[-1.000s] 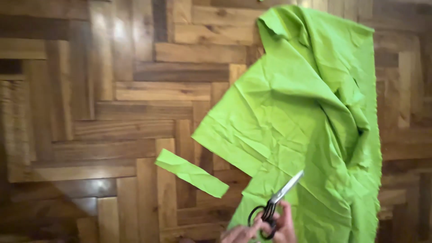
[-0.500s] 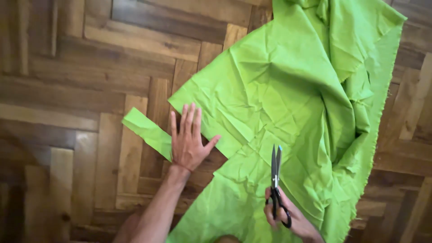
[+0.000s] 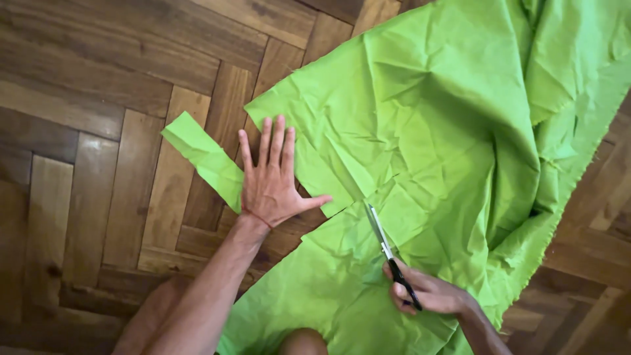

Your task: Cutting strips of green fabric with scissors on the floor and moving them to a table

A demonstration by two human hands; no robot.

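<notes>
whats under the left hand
The left hand lies flat on a green fabric strip and the edge of the big green cloth, on the wood floor. How strip and cloth lie beneath the palm is hidden.

cloth on floor, strip at its left

The left hand lies flat, palm down, fingers stretched forward and close together, thumb splayed out to the right. Its bare forearm runs back toward the lower left. The right hand is curled in a closed grip, wrist bent, forearm leaving at the lower right.
</notes>
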